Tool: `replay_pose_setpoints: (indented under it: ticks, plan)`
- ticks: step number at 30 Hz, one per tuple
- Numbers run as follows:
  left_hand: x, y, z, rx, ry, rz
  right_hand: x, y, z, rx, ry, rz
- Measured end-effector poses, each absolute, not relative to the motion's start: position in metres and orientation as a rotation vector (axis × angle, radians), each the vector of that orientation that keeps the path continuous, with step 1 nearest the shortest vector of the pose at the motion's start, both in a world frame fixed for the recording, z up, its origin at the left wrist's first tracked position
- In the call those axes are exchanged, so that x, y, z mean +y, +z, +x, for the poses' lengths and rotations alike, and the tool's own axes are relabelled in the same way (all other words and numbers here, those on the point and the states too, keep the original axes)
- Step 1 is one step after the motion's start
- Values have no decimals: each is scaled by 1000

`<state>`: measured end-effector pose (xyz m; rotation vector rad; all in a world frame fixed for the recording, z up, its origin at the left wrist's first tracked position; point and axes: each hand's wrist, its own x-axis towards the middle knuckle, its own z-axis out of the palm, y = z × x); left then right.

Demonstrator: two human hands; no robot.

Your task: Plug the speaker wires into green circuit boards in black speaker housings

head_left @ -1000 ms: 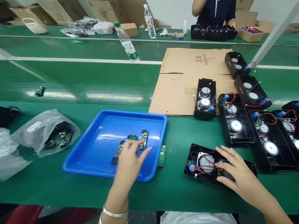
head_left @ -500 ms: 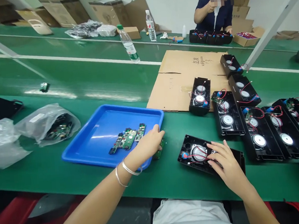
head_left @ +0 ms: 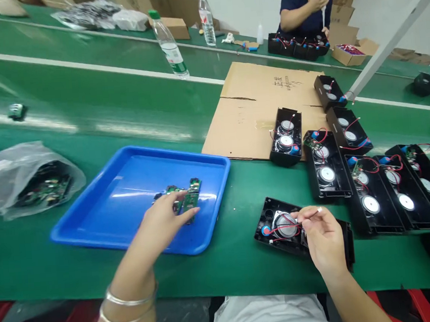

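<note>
My left hand [head_left: 163,219] is over the blue tray [head_left: 91,242], thumb and fingers apart around green circuit boards [head_left: 192,198]. Some of the boards are hidden behind the fingers, and the thumb tip is close to one. My right hand [head_left: 323,241] pinches a thin red and black wire [head_left: 309,217], with a small white connector end by the fingers. Under that hand lies a black speaker housing [head_left: 274,211] with a round silver speaker [head_left: 286,225] and a blue-and-red round part [head_left: 265,230]. The hand covers the housing's middle.
Several black speaker housings [head_left: 328,174] with wires stand at the right, some on a flat cardboard sheet [head_left: 248,113]. A plastic bag [head_left: 34,180] of circuit boards lies left of the tray. Behind are water bottles [head_left: 171,50] and a person [head_left: 300,13] at another bench.
My left hand has moved left from the tray's right edge to over the boards, its fingers now apart. The green board at that edge is gone from there. My right hand has lifted a wire.
</note>
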<state>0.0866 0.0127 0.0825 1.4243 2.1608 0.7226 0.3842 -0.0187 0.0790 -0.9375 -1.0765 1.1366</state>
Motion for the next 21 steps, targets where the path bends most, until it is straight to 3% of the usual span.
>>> replay_pose_setpoints:
  ticks: [3,5,8,11,21]
  plan:
    - [-1,82,100,2094,971,1255,-15,89,369,-1070,1265,-899]
    - [-15,84,116,1783,1208,971,-14,98,360,-1193,1246,-950]
    - [-32,88,144,1201,1362,548,-15,110,345,-1640,996,-1073]
    - [-39,90,166,902,1395,370,-17,115,332,-2003,672,-1012]
    - [-31,91,193,1088,1385,319,-20,105,325,-2175,353,-936]
